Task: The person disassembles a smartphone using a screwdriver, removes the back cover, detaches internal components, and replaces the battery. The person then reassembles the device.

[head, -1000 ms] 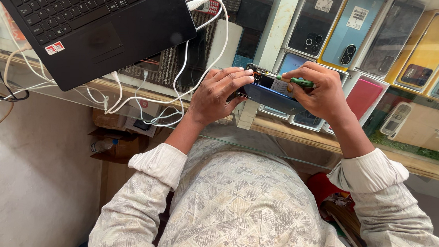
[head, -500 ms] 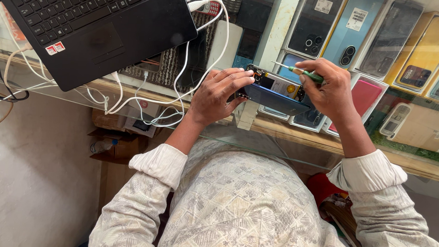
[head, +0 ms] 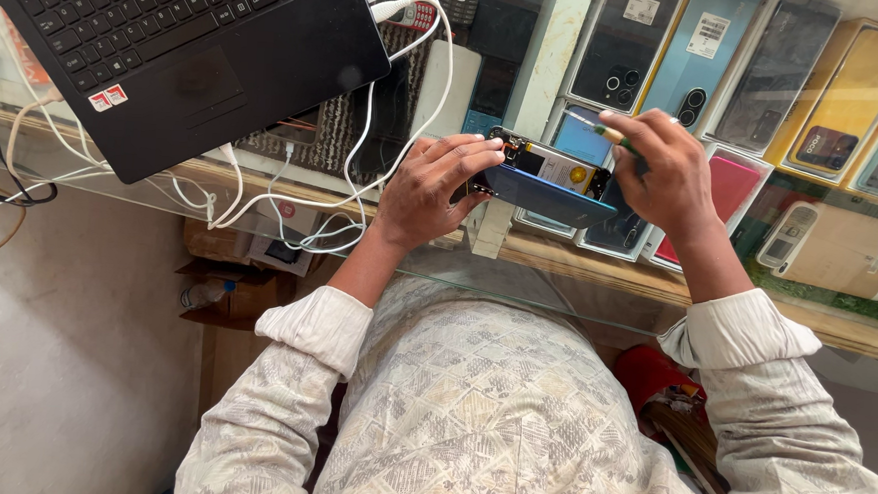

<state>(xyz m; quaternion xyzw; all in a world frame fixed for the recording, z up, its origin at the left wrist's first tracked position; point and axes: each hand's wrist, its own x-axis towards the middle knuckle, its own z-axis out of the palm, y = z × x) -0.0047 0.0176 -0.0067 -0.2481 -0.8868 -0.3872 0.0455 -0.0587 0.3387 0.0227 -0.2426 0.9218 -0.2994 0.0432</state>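
The left hand (head: 430,191) clamps the near left end of an opened blue phone (head: 543,180), fingers curled over its top edge, holding it tilted above the glass counter (head: 558,273). The right hand (head: 668,174) pinches a green-handled screwdriver (head: 605,132) whose tip meets the phone's exposed inside near its right end. Left of the hands, white cables (head: 365,123) loop beside a black laptop (head: 169,52); boxed phones (head: 749,73) lie under the glass beyond
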